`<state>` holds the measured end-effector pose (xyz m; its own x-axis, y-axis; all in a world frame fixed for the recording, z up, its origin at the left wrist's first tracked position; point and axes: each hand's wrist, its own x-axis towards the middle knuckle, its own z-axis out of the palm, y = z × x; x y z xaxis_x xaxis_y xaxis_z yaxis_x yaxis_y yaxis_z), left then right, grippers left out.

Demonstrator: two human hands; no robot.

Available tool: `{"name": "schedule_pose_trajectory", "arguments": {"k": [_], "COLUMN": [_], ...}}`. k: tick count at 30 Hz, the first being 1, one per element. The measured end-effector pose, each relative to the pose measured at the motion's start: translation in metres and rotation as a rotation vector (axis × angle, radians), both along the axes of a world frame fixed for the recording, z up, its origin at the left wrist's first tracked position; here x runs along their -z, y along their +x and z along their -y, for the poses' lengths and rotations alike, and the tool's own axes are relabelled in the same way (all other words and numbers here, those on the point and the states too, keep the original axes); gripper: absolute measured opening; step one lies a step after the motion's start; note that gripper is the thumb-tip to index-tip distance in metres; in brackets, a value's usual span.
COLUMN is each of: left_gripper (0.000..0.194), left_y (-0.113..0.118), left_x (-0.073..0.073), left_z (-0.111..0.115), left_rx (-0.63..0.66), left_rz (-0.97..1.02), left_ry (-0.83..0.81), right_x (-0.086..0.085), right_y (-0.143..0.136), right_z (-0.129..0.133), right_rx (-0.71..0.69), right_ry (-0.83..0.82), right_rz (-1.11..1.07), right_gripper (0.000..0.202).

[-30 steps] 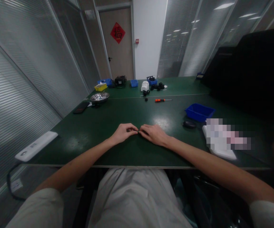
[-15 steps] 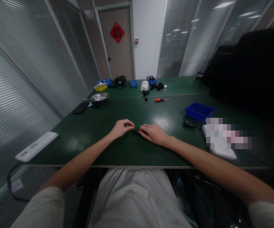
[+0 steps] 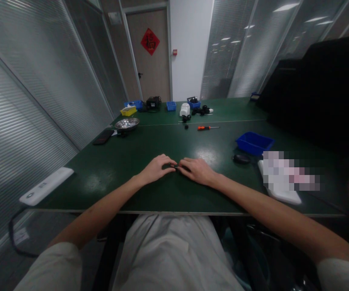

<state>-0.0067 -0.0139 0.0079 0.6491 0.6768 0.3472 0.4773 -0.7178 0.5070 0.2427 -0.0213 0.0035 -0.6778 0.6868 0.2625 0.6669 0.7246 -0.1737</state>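
Observation:
Close together over the near middle of the green table (image 3: 150, 198), both my hands hold a small dark part (image 3: 174, 166). Its kind is too small to make out. Thumb and fingertips of my left hand (image 3: 156, 169) pinch its left end. My right hand (image 3: 196, 170) rests on the tabletop with curled fingers closed on the right end, which they mostly hide.
An orange-handled screwdriver (image 3: 204, 127) lies ahead, beyond my hands. To the right are a blue tray (image 3: 255, 143), a computer mouse (image 3: 241, 159) and a white slab (image 3: 279, 190). A metal bowl (image 3: 127, 124) and phone (image 3: 103, 137) sit left; a white power strip (image 3: 47, 186) lies near the left edge.
My left hand has moved slightly right and its fingers have closed on the dark part's left end. My right hand has stayed nearly in place.

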Motion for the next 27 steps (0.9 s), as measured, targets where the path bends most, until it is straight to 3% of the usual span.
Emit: {"name": "schedule_pose_trajectory", "arguments": {"k": [5, 13, 17, 19, 21, 27], "left_gripper": [0.019, 0.027, 0.026, 0.027, 0.031, 0.028], "left_y": [-0.002, -0.003, -0.023, -0.05, -0.09, -0.235], "left_x": [0.003, 0.005, 0.001, -0.003, -0.008, -0.025], "left_z": [-0.005, 0.004, -0.004, -0.016, -0.03, -0.058], "left_rx": [-0.033, -0.029, -0.015, -0.068, -0.198, -0.838], "left_rz": [-0.009, -0.124, -0.124, -0.104, -0.087, -0.21], "left_ry": [0.034, 0.023, -0.032, -0.099, -0.153, -0.106], "right_x": [0.001, 0.003, 0.0, -0.001, -0.001, 0.0], "right_y": [0.001, 0.002, 0.003, 0.003, 0.003, 0.003], "right_z": [-0.001, -0.003, -0.002, -0.002, -0.002, -0.003], "right_rx": [0.017, 0.022, 0.018, 0.014, 0.006, 0.014], "right_ry": [0.01, 0.023, 0.009, 0.003, -0.002, -0.004], "right_rz": [0.005, -0.005, -0.015, -0.022, -0.026, -0.027], "right_gripper": [0.028, 0.029, 0.03, 0.031, 0.031, 0.03]}}
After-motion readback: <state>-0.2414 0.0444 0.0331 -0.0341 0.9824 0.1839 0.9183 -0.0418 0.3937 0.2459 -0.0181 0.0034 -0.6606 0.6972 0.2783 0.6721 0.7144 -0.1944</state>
